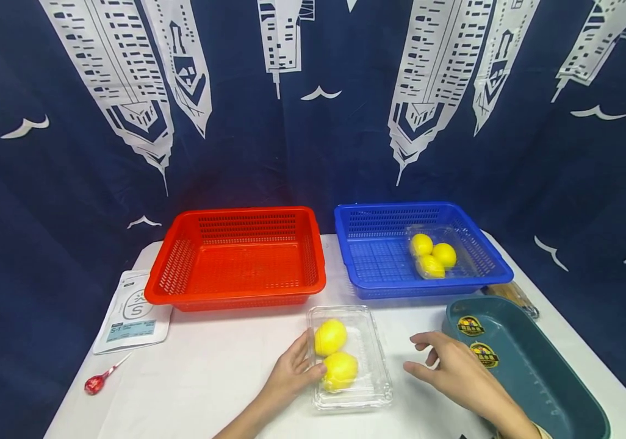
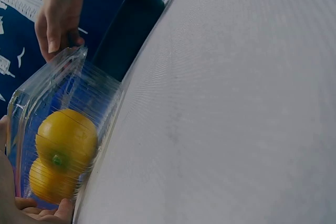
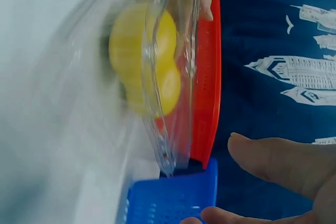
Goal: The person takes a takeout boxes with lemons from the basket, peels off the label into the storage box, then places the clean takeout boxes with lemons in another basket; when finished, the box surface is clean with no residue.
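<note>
A clear plastic clamshell box (image 1: 365,356) with two yellow lemons (image 1: 340,371) on its left side lies on the white table. My left hand (image 1: 293,369) grips the box's left edge, the thumb on top near the lower lemon. In the left wrist view, the lemons (image 2: 65,140) show through the ribbed plastic. To the right of the box, my right hand (image 1: 453,369) hovers apart from it, holding nothing. Its thumb and fingers stand spread in the right wrist view, where the box (image 3: 165,77) is partly blurred.
Behind stand a red basket (image 1: 247,299) and a blue basket (image 1: 370,283) with another clear box of three lemons (image 1: 432,256). A dark green tray (image 1: 532,360) with round stickers is at right. A white pouch (image 1: 137,314) and red lollipop (image 1: 95,384) lie at left.
</note>
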{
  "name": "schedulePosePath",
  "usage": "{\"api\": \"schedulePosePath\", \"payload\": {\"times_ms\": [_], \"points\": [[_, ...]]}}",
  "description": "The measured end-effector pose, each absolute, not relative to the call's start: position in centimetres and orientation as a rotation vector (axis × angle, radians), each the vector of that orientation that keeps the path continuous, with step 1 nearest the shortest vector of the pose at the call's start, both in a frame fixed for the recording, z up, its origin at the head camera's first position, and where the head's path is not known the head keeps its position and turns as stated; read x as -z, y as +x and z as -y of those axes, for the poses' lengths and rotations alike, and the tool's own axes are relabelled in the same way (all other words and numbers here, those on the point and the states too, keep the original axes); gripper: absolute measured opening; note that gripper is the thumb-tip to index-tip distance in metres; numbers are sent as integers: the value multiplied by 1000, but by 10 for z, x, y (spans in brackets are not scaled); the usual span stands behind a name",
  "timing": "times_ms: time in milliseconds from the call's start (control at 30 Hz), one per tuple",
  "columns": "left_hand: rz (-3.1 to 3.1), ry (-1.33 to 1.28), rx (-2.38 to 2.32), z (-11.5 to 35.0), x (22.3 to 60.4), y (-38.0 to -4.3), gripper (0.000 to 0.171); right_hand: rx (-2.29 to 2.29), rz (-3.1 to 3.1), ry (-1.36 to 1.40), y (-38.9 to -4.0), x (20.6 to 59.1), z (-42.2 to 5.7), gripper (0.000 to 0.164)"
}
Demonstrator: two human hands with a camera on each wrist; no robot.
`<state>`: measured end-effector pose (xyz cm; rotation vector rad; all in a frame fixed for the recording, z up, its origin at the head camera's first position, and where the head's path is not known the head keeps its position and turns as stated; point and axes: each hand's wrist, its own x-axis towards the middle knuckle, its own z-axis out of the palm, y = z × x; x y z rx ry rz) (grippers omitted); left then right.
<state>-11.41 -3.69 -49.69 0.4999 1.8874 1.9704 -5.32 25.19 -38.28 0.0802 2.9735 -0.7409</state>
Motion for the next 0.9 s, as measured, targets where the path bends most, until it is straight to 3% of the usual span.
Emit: {"api": "schedulePosePath", "payload": {"times_ms": [900], "points": [[-1713, 458, -1963, 41, 497, -117, 95, 1430, -2497, 201, -82, 445, -227, 64]]}}
